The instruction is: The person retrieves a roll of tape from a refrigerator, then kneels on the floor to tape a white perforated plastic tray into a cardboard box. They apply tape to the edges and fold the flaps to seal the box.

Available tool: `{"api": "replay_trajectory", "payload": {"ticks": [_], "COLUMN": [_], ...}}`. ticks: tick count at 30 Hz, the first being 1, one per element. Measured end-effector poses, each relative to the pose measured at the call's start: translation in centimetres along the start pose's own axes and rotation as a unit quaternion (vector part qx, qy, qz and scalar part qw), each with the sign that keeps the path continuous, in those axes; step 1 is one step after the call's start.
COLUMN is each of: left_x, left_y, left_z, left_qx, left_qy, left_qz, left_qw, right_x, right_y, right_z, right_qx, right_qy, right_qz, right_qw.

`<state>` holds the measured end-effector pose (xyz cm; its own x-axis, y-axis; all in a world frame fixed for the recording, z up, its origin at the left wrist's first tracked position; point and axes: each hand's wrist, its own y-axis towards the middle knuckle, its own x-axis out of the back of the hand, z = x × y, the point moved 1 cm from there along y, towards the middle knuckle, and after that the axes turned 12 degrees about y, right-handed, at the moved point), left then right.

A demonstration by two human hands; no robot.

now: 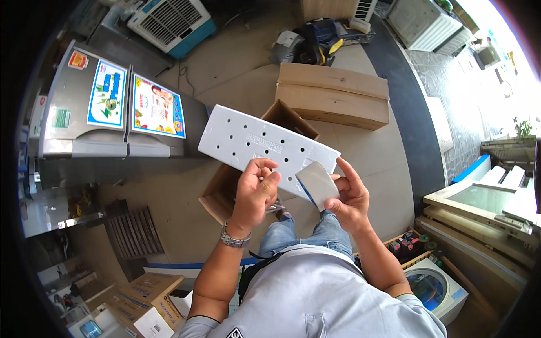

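In my right hand point(352, 197) is a smooth, pale grey, curved band-like piece point(318, 186) with a blue edge, perhaps a wide roll of tape. My thumb and some fingers grip its right side, and the index finger points up. My left hand point(256, 191), with a metal watch on the wrist, is curled in a pinch; what it holds, if anything, I cannot make out. Both hands are over the near edge of a white foam block point(236, 132) dotted with small dark holes. The block lies across an open cardboard box point(217, 194), whose flaps show on either side.
A long closed carton point(332, 96) lies beyond the foam block. To the left stands a grey refrigerator point(79, 121) with stickers, and a white-and-teal air cooler point(172, 25) is behind it. A washing machine point(437, 290) and stacked panels point(479, 208) are at the right.
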<state>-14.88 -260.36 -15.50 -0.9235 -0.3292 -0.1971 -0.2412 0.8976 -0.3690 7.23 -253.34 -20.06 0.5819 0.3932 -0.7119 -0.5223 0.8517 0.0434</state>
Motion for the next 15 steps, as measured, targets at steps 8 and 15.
{"api": "replay_trajectory", "payload": {"ticks": [8, 15], "left_x": [-10.5, -17.3], "left_y": [2.3, 4.1], "left_z": [1.8, 0.1], "left_qx": [-0.072, -0.313], "left_qy": [0.332, 0.503], "left_qz": [0.050, -0.055], "left_qw": [0.939, 0.804], "right_x": [6.3, 10.1], "right_y": [-1.0, -2.3], "right_z": [6.7, 10.8], "right_qx": [-0.016, 0.033], "right_qy": [0.157, -0.036], "right_qz": [0.010, 0.041], "right_qw": [0.987, 0.998]}}
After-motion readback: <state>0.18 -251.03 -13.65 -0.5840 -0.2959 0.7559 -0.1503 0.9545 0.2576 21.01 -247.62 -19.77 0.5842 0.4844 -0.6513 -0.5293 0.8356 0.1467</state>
